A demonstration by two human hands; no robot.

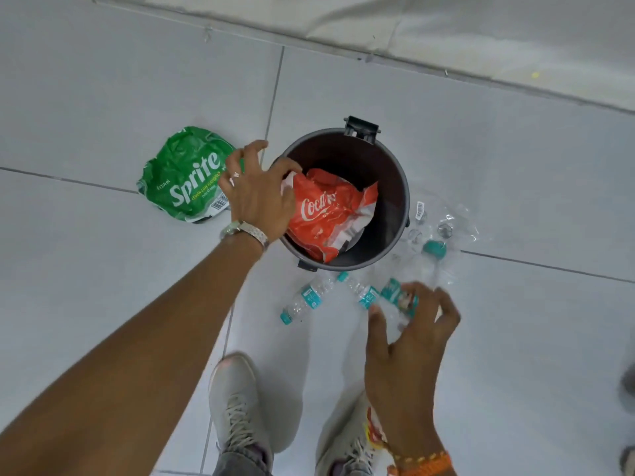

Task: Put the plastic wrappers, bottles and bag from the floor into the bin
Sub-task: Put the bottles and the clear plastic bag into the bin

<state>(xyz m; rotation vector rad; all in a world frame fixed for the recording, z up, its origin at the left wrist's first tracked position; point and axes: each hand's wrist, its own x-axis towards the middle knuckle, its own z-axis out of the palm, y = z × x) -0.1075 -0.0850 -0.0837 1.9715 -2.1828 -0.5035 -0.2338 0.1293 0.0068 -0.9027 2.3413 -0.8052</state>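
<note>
A dark round bin [395, 187] stands on the tiled floor, lid off. A red Coca-Cola wrapper [330, 214] lies crumpled inside it, and my left hand [261, 197] rests over the bin's left rim with fingers spread, touching the wrapper's edge. A green Sprite wrapper [189, 176] lies on the floor left of the bin. In front of the bin lie small clear bottles with teal labels: one bottle [305, 298] at the left, another bottle [360, 292] beside it. My right hand [409, 341] curls around a third bottle [400, 297]. A clear plastic bag [443, 235] lies right of the bin.
My two grey shoes [237, 407] stand just behind the bottles. A wall base runs across the top right. Dark shoe tips of another person show at the right edge [628, 383].
</note>
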